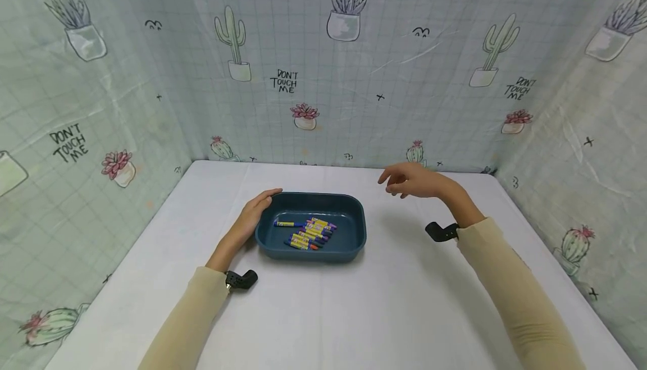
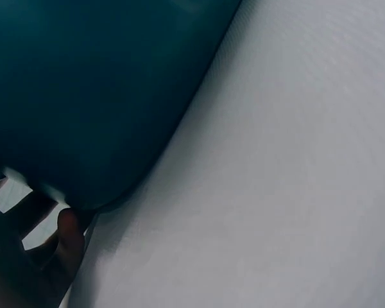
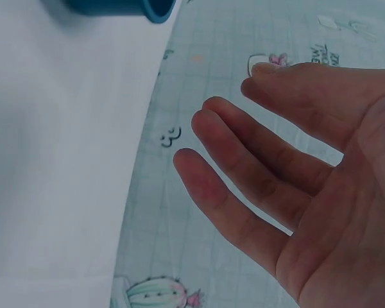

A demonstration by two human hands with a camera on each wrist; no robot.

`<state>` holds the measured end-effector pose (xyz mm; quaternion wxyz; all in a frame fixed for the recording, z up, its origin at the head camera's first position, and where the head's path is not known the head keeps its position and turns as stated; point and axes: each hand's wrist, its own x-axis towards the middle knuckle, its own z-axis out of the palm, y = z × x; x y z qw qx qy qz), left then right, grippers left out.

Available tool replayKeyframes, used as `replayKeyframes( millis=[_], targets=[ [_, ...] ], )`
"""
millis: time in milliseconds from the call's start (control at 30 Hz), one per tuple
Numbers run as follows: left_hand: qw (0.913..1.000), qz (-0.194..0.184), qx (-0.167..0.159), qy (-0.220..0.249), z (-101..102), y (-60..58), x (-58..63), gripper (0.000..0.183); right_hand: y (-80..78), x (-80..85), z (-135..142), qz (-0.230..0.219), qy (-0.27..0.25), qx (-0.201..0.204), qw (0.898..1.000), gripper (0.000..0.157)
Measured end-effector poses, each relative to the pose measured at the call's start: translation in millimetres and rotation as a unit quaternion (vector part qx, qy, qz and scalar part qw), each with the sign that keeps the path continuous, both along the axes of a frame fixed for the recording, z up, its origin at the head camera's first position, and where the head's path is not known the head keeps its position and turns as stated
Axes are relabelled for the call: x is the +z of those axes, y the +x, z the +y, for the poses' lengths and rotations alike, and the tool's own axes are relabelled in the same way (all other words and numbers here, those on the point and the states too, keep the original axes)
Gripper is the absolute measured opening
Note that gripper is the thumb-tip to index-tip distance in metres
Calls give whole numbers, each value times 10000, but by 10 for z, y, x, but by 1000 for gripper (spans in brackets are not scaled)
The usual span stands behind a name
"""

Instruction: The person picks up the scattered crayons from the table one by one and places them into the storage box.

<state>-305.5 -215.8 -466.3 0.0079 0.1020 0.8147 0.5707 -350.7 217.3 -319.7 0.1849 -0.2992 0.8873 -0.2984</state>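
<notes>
A dark blue tray [image 1: 313, 255] stands on the white table, with several crayons [image 1: 310, 233] in yellow and purple wrappers lying inside. Most are in a slanting row; one with a blue end lies apart at the left. My left hand [image 1: 253, 215] holds the tray at its far left corner, thumb by the rim; the left wrist view shows fingers [image 2: 69, 234] reaching to the outer wall. My right hand [image 1: 411, 180] hovers right of the tray, holding nothing. Its fingers [image 3: 244, 160] are loosely bent and spread, the thumb apart from them.
The white table [image 1: 394, 314] extends around the tray. Behind it and at both sides hangs a pale grid-patterned cloth [image 1: 323, 78] printed with cacti and lettering. Each wrist wears a black camera mount, such as the right wrist's mount [image 1: 441, 232].
</notes>
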Motion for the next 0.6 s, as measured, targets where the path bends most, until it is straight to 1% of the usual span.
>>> replayKeyframes(
  millis=[67,200,267,333,433,500,567,600],
  targets=[
    [10000,-74,-59,-8,-15,1,2,47,9,-10,74,41,34,-39,10000,28],
    [9993,-350,-126,-19,-49,18,7,48,9,-59,214,86,112,-88,9999,28],
    [9991,-384,-64,-146,-68,24,9,50,6,-81,279,107,114,-181,9997,30],
    [9988,-403,80,-269,-101,29,29,51,2,-97,337,119,102,-291,9995,31],
    [9975,-319,206,-601,-199,5,81,54,1,-110,422,150,128,-500,9986,34],
    [9958,-289,245,-839,-289,-30,145,56,-7,-117,477,202,174,-630,9977,35],
    [9918,-198,262,-1233,-389,-78,232,58,-20,-123,533,291,251,-768,9963,37],
    [9879,-135,305,-1516,-443,-101,284,59,-31,-124,560,362,308,-827,9954,37]
  ],
)
